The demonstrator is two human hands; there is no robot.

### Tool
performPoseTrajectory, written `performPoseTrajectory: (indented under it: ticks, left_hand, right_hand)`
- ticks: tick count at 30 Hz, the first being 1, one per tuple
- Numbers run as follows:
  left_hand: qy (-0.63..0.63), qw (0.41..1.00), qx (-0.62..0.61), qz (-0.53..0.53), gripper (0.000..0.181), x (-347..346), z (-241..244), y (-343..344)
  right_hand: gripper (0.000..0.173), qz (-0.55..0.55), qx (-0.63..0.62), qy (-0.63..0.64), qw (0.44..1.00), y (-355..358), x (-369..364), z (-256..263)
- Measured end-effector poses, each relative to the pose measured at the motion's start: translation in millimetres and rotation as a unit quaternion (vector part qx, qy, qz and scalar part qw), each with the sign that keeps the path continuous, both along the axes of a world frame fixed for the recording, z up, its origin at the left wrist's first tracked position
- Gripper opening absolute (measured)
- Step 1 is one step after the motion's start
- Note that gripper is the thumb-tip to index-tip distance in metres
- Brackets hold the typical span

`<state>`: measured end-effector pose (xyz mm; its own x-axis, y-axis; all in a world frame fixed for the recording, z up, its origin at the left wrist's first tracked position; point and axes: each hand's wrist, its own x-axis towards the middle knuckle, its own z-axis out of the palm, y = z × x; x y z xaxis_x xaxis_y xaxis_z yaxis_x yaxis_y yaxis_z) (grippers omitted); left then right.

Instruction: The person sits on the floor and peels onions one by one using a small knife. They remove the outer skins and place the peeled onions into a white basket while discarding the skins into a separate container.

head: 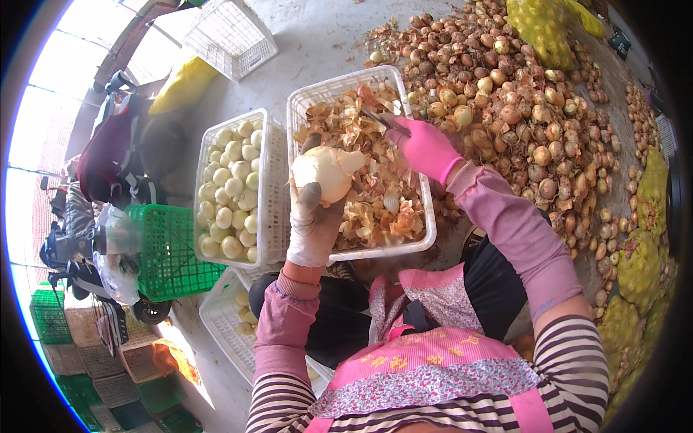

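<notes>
My left hand [314, 222], in a soiled white glove, grips a large pale onion [323, 172] with a dry neck pointing right. My right hand [425, 147], in a pink glove, holds a knife [377, 117] by its handle, apart from the onion, with the blade towards the upper left. Both hands are above a white plastic crate [427, 216] filled with loose brown onion skins [373, 189]. Left of it, a second white crate [263, 216] holds many peeled onions [234, 187].
A heap of unpeeled onions [520, 113] spreads to the right, with yellow-green mesh sacks [641, 265] beyond. A green crate [173, 254] and a parked scooter [108, 146] stand at left. Another white crate [227, 303] is by my left leg; one more [233, 40] lies at the back.
</notes>
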<state>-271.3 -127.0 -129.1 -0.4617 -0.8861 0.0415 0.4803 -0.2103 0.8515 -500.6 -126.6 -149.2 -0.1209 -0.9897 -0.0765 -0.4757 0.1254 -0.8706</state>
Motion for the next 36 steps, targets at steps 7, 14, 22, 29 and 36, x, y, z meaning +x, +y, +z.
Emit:
performPoseTrajectory:
  ticks: [7,14,22,29,36]
  left_hand:
    - [0.126,0.990,0.062,0.016,0.078,-3,-15,-10]
    - [0.127,0.989,0.063,0.050,0.079,-8,-22,-13]
    - [-0.018,0.996,-0.053,0.072,0.076,-7,1,-3]
    - [0.102,0.992,0.072,-0.036,0.069,8,-11,-13]
    - [0.093,0.985,0.110,-0.090,0.069,20,-9,-12]
  right_hand:
    - [0.060,0.128,-0.173,-0.189,0.958,29,44,10]
    - [0.047,0.059,-0.180,-0.160,0.969,17,69,-9]
    - [0.040,0.046,-0.278,-0.210,0.936,23,69,-6]
    - [0.064,-0.024,-0.113,-0.113,0.987,-15,10,-42]
    - [0.063,0.180,-0.041,-0.398,0.899,20,26,15]
